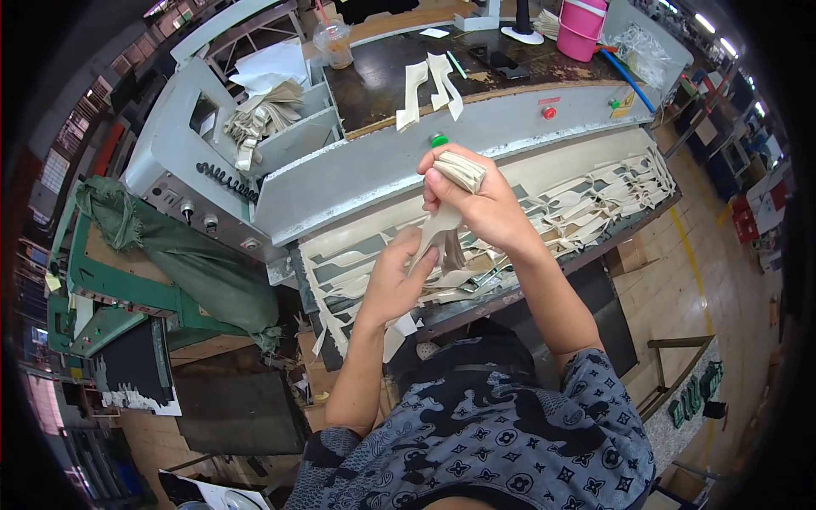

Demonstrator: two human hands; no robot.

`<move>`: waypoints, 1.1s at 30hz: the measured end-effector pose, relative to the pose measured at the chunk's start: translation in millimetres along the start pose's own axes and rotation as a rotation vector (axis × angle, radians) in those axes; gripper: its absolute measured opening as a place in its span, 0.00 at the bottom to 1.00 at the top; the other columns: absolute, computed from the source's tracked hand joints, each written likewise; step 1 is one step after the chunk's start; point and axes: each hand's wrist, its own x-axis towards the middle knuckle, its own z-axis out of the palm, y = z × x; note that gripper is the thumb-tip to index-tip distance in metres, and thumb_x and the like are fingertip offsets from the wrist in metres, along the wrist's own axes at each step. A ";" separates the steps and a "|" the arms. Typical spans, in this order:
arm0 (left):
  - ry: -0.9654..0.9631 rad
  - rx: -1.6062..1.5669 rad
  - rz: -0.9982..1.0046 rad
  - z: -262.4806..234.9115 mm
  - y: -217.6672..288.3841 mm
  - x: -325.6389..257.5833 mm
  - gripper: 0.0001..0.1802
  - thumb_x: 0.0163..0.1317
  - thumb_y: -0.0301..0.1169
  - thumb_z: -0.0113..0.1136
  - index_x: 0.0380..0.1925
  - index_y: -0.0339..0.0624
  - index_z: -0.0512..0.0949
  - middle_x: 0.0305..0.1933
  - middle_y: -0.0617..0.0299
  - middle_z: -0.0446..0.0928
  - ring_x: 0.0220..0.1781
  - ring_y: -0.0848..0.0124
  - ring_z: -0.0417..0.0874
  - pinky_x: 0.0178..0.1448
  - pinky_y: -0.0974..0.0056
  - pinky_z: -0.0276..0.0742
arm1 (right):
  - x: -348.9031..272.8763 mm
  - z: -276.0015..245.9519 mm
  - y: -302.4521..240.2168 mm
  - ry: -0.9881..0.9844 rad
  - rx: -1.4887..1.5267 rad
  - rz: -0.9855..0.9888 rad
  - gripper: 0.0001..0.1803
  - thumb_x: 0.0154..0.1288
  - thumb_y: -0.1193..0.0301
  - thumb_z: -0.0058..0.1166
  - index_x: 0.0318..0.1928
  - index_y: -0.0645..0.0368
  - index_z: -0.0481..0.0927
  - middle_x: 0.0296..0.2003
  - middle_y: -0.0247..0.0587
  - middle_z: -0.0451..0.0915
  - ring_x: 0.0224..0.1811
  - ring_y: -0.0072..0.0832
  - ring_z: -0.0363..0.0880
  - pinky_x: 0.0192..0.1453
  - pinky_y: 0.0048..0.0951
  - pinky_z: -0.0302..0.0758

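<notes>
My right hand (pixel 483 204) is closed around a thick stack of cream cut pieces (pixel 460 171), held upright above the cutting bed. From the stack hangs a long narrow cream piece (pixel 436 232). My left hand (pixel 393 276) pinches the lower end of that piece between thumb and fingers. Below both hands lies a cream sheet (pixel 561 183) on the machine bed, full of cut-out shapes and leftover webbing.
A grey cutting machine (pixel 374 166) has a green button (pixel 439 140) and a red button (pixel 549 111). A side bin (pixel 316 132) holds more cream pieces. A pink bucket (pixel 582 25) and plastic cup (pixel 333 41) stand on the dark bench behind. A green cloth bag (pixel 183 255) hangs at left.
</notes>
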 end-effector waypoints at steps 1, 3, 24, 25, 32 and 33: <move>-0.060 -0.109 -0.095 -2.8 -4.3 -2.8 0.12 0.78 0.33 0.61 0.42 0.33 0.82 0.29 0.62 0.80 0.35 0.67 0.78 0.44 0.61 0.75 | 0.9 1.6 0.4 -0.016 0.028 -0.011 0.08 0.82 0.69 0.57 0.50 0.60 0.80 0.31 0.30 0.79 0.35 0.19 0.78 0.43 0.25 0.77; -0.152 -0.259 -0.237 -4.1 -7.5 -4.9 0.13 0.79 0.34 0.61 0.41 0.33 0.83 0.30 0.65 0.80 0.35 0.73 0.78 0.43 0.62 0.75 | 0.7 3.5 0.9 -0.048 0.076 -0.025 0.08 0.82 0.68 0.58 0.50 0.60 0.80 0.31 0.29 0.79 0.33 0.17 0.77 0.42 0.24 0.77; 0.089 0.103 -0.042 1.4 -8.1 22.3 0.32 0.63 0.32 0.74 0.66 0.35 0.76 0.62 0.43 0.83 0.62 0.48 0.86 0.67 0.55 0.78 | 38.2 -36.6 42.5 0.001 0.128 -0.121 0.10 0.78 0.69 0.63 0.49 0.65 0.84 0.32 0.33 0.83 0.35 0.20 0.80 0.41 0.24 0.78; 0.111 0.147 -0.091 2.4 -10.8 27.1 0.30 0.64 0.31 0.73 0.65 0.35 0.77 0.62 0.42 0.83 0.62 0.48 0.86 0.67 0.55 0.78 | 42.0 -36.8 42.8 -0.007 0.115 -0.130 0.10 0.78 0.69 0.64 0.49 0.64 0.84 0.32 0.33 0.83 0.35 0.19 0.80 0.42 0.23 0.78; 0.244 0.227 0.000 23.7 -19.3 61.4 0.22 0.61 0.28 0.74 0.55 0.34 0.83 0.60 0.44 0.82 0.62 0.51 0.86 0.65 0.54 0.80 | 57.5 -61.0 38.7 0.021 0.085 -0.152 0.10 0.79 0.70 0.62 0.49 0.64 0.84 0.32 0.33 0.82 0.35 0.17 0.79 0.41 0.23 0.77; 0.269 0.242 0.029 27.4 -21.3 65.3 0.23 0.58 0.28 0.76 0.54 0.34 0.83 0.59 0.45 0.83 0.61 0.52 0.86 0.65 0.55 0.79 | 57.4 -64.9 36.3 0.024 0.085 -0.143 0.09 0.79 0.70 0.61 0.50 0.65 0.83 0.32 0.34 0.82 0.35 0.19 0.78 0.41 0.23 0.76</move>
